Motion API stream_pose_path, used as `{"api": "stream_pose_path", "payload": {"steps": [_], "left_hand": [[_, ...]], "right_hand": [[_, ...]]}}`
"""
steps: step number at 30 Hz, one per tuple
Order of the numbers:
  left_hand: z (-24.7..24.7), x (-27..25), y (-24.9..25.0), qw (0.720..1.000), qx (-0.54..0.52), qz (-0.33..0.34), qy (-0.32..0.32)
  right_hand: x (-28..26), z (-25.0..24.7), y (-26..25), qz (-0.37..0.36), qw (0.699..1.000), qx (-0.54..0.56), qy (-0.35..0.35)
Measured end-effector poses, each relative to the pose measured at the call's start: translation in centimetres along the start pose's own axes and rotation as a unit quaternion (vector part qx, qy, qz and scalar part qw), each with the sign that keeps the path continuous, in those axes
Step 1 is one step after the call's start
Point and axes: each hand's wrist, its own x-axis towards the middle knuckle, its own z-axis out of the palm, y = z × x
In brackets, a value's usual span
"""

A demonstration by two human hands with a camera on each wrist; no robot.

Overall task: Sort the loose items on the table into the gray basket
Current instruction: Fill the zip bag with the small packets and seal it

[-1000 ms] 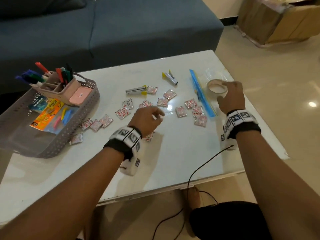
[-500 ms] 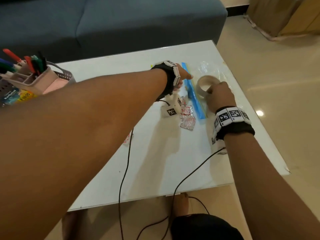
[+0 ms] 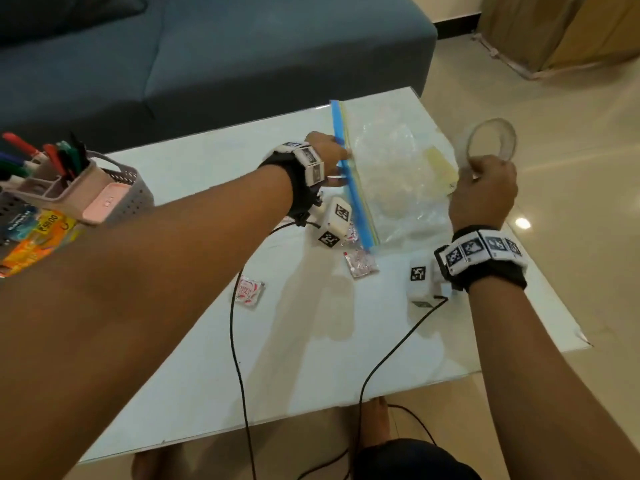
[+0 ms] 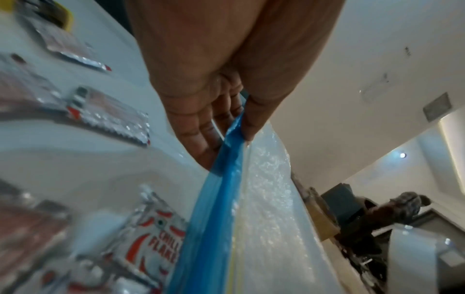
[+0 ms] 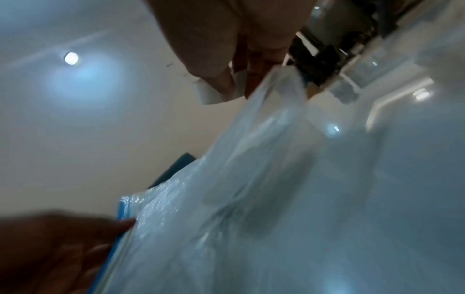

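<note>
A clear zip bag (image 3: 398, 174) with a blue zip strip (image 3: 356, 202) lies across the table's far right part. My left hand (image 3: 337, 161) pinches the strip between thumb and fingers (image 4: 234, 129). My right hand (image 3: 481, 174) holds a roll of clear tape (image 3: 491, 142) up off the table and also has the bag's right edge (image 5: 276, 83) in its fingers. Red-and-white chilli flake sachets (image 3: 249, 292) (image 3: 360, 265) lie loose on the white table (image 3: 311, 358), and more sachets (image 4: 108, 113) show beside my left hand. The gray basket (image 3: 128, 192) stands at the far left.
A pink pen holder (image 3: 69, 188) with markers and some coloured packets (image 3: 38, 237) are in the basket. Black cables (image 3: 235, 341) trail from both wrists over the table's near edge. A blue sofa (image 3: 242, 57) runs behind the table; cardboard boxes (image 3: 554, 26) stand at the back right.
My left hand left the sachets, reached across and took hold of the bag's blue strip. My right hand lifted the tape roll off the table, and the bag's edge came up.
</note>
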Motion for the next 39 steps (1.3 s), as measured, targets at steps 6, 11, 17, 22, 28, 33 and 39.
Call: {"api": "stream_pose_path", "payload": {"steps": [6,11,17,22,28,33,39], "left_hand": [[-6.0,-1.8,-0.1,0.993,-0.11,0.043,-0.006],[-9.4,-2.9,0.3,0.987,-0.142,0.071,0.014],[-13.2,-7.1,1.6,0.967,-0.233,0.103,0.019],[-17.3,-14.5,-1.0,0.958,-0.256,0.129,0.022],[-21.8,-23.3,-8.3,0.947,-0.301,0.105,0.033],[-23.3,-26.3,-12.2,0.939,-0.335,0.075,0.031],[-25.2,-25.0,-14.4,0.927,-0.362,0.055,0.08]], "right_hand": [[1.2,-0.3,-0.8,-0.023,0.999,-0.019,-0.024],[0.5,1.2,-3.0,-0.138,0.946,-0.194,-0.221],[-0.7,0.9,-4.9,-0.107,0.925,-0.205,-0.301],[-1.5,-2.3,-11.1,-0.116,0.959,-0.096,-0.241],[-12.9,-5.0,-19.1,-0.038,0.935,0.173,-0.308],[-25.4,-5.1,-19.5,-0.061,0.903,0.172,-0.389],[-28.4,-1.4,-22.2,-0.214,0.917,0.105,-0.318]]}}
